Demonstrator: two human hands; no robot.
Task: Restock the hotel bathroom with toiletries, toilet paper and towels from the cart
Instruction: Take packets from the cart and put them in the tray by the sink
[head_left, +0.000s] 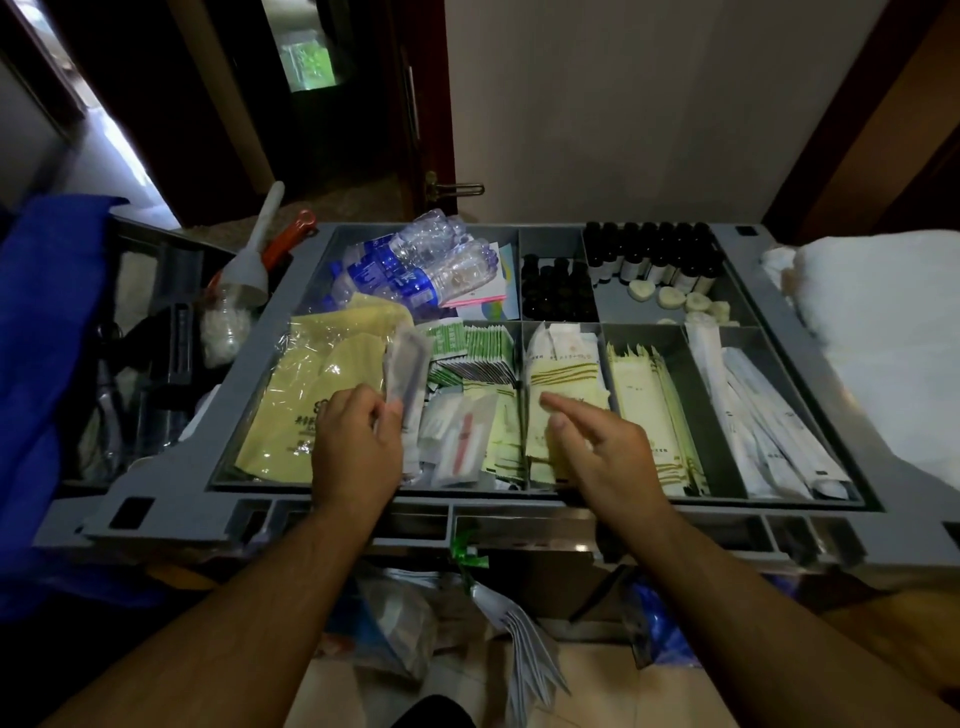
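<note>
The grey cart tray holds toiletries in compartments. My left hand grips a clear wrapped packet with a dark item inside, held upright over the tray's left side. My right hand hovers open, fingers extended, above cream packets with gold stripes. Yellow bagged slippers lie at the left. Small dark bottles and round soaps fill the back right compartments. White towels are stacked at the far right.
Water bottles lie in the back left compartment. Long white sachets fill the right compartment. A blue bag hangs at the cart's left. An open door with a brass handle stands behind. Papers and bags hang below the tray.
</note>
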